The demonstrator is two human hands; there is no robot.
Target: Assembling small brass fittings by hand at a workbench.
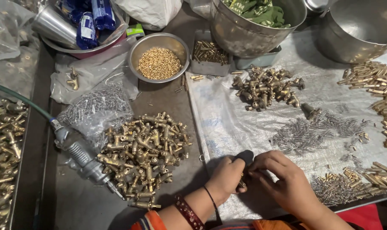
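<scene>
My left hand (225,176) and my right hand (283,179) meet at the near edge of a plastic sheet (227,119) on the table. Together they pinch a small brass fitting (242,183) that is mostly hidden between the fingers. A black rounded piece (245,156) shows just above my left fingers. A pile of brass valve bodies (144,153) lies to the left of my left hand. Small steel springs (304,134) are scattered beyond my right hand, and short brass pins (342,183) lie to its right.
A pneumatic tool (80,155) with a green hose lies at the left. A steel bowl of small brass beads (159,63), a tray of brass pins (208,53), large steel pots (253,30) and another heap of fittings (266,87) sit further back.
</scene>
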